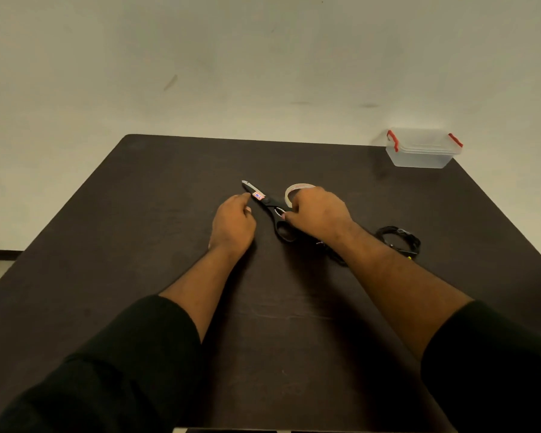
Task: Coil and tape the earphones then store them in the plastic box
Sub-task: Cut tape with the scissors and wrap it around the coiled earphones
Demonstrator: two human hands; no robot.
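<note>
The black earphones (398,240) lie coiled on the dark table, right of my right forearm. At the table's far right corner stands the clear plastic box (422,150), its lid on and its red clips visible. My right hand (319,214) covers a roll of pale tape (294,190), with its fingers curled over the roll. Black-handled scissors (267,203) lie between my hands, blades pointing far left. My left hand (233,225) rests on the table with loosely curled fingers; its index fingertip is at the scissors' blade and I see nothing in it.
The dark table (138,214) stands against a pale wall. Its left edge drops to the floor at the left. My black sleeves fill the near foreground.
</note>
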